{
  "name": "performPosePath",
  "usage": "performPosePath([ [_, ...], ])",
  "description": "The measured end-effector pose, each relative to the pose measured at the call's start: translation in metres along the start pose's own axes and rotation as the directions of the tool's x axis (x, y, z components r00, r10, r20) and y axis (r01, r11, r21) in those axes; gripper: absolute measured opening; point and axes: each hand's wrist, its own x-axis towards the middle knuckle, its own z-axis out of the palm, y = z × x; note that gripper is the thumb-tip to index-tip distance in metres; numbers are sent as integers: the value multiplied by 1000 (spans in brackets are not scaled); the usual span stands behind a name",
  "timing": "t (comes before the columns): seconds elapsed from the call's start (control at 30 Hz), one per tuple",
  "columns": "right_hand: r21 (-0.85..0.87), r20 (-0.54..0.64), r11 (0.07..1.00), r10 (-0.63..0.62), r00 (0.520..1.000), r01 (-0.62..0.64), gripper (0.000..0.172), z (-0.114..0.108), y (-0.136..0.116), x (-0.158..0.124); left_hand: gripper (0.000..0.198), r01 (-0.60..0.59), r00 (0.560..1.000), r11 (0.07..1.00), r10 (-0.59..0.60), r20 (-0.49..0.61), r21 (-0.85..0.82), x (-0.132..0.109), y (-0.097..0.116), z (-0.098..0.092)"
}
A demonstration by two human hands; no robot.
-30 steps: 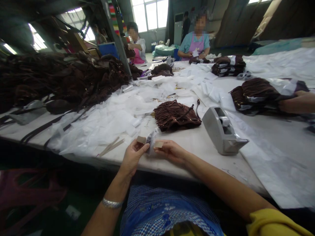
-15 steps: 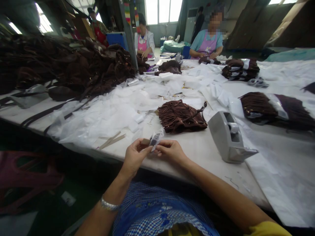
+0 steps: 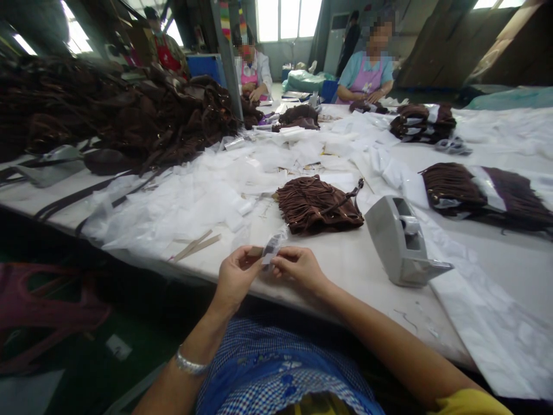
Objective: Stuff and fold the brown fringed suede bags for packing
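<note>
My left hand (image 3: 233, 279) pinches a flat tan strip (image 3: 256, 251) between thumb and fingers, just over the table's front edge. Clear plastic wrapping (image 3: 273, 245) with something dark inside lies against the strip's right end. My right hand (image 3: 301, 268) is closed, thumb and fingertips pinching the lower edge of that plastic. What the dark content is, I cannot make out. Just beyond my hands a brown fringed bag (image 3: 317, 204) lies on the white table (image 3: 345, 259). A grey tape dispenser (image 3: 397, 242) stands to the right of the bag.
Loose tan strips (image 3: 196, 245) lie at the front left, before a spread of white plastic sheets (image 3: 190, 193). A large pile of brown bags (image 3: 164, 124) fills the far left. Wrapped fringed bundles (image 3: 453, 187) lie right. Co-workers (image 3: 367, 75) work across the table; a stool (image 3: 47, 311) stands lower left.
My fingers have shifted slightly around the plastic, and a pale lower edge of it now shows between my hands. The bag and tape dispenser have stayed put.
</note>
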Motion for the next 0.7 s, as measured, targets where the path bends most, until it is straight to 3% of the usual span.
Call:
performPosePath([
  [0.2,14,-71,999,30,997,-29,41,6,6,4,24,-47,998,997,49,-37,57,-1,-6,2],
  [0.33,2,-59,1000,24,998,-24,42,5,5,6,22,-74,995,995,77,-61,62,-2,-12,5],
  [0.57,-138,-86,985,-113,990,100,37,3,6,6,24,2,999,998,-6,52,70,-9,7,1],
  [0.7,-214,-116,963,-190,975,162,30,5,12,5,26,12,1000,990,-15,20,141,-7,12,-2],
])
